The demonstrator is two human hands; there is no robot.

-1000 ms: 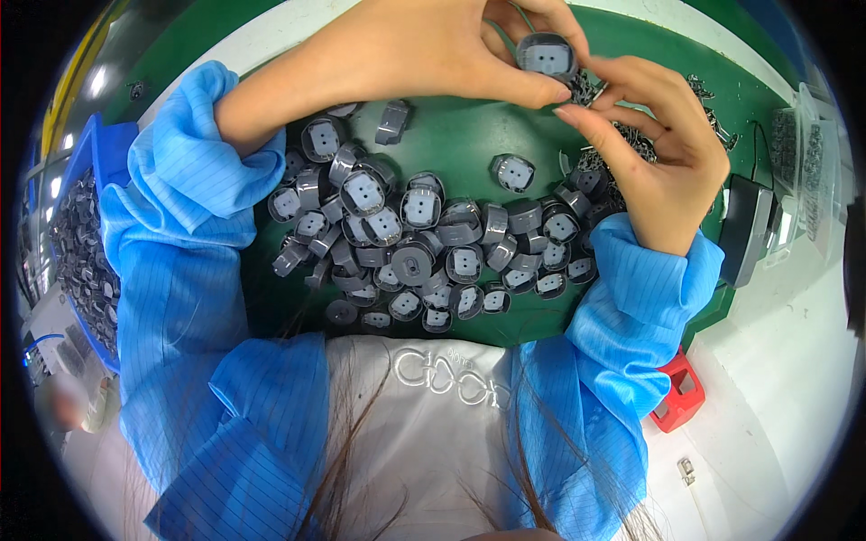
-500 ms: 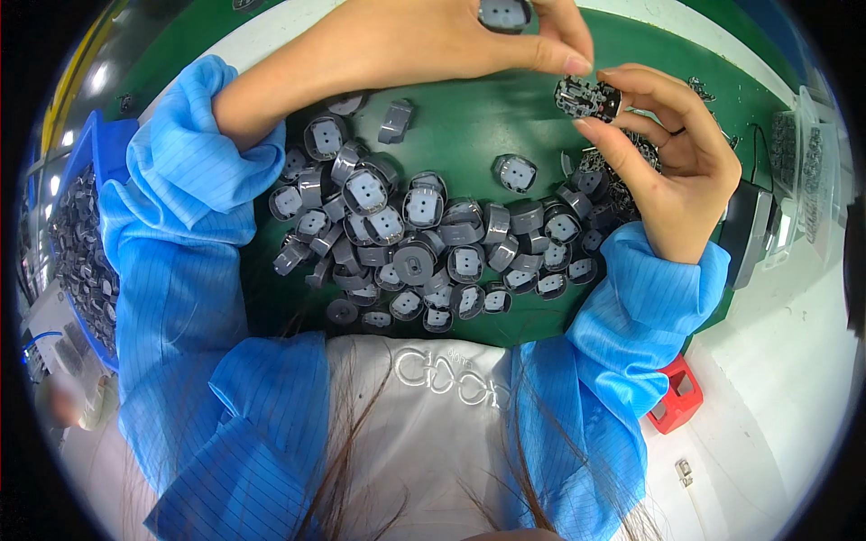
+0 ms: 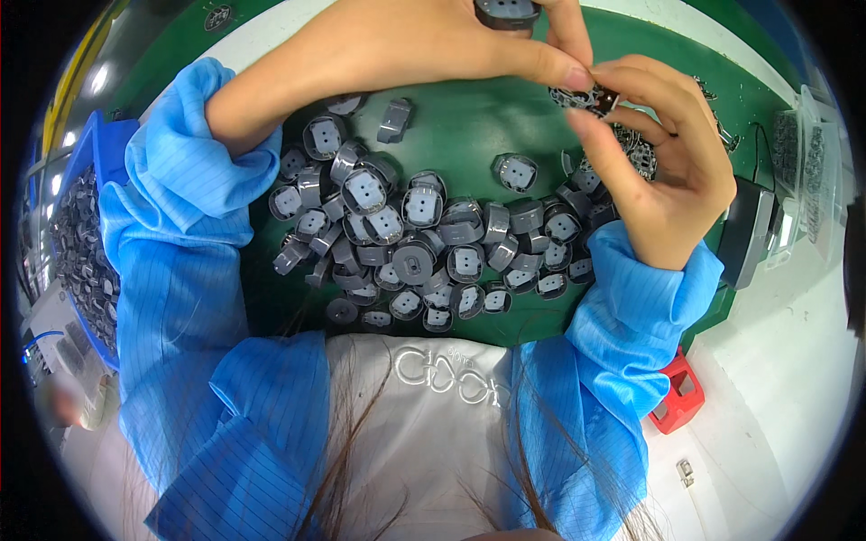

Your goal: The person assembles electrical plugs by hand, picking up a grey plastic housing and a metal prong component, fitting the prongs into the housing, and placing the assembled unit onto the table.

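My left hand [image 3: 460,45] reaches across the top of the view, its fingers curled around a dark grey plastic housing [image 3: 507,13] with a light grey inner face. Thumb and forefinger of that hand also touch a small black-and-silver metal-contact assembly [image 3: 597,101], which my right hand [image 3: 672,153] pinches between thumb and fingers. Fingers partly cover the assembly. A heap of similar dark grey housings [image 3: 413,264] lies below on the green work surface. Close to my right palm is a pile of metal-contact assemblies [image 3: 639,155], partly hidden by the hand.
At left stands a blue bin [image 3: 110,144] full of dark grey parts. A clear plastic tray [image 3: 794,171] and a dark box-shaped device [image 3: 749,236] sit at right. A red plastic holder [image 3: 678,394] is lower right. One housing [image 3: 515,173] lies apart from the heap.
My left thumb and forefinger have closed in on the assembly. My right hand has shifted slightly left, and the assembly is now more covered. The held housing has dipped a little.
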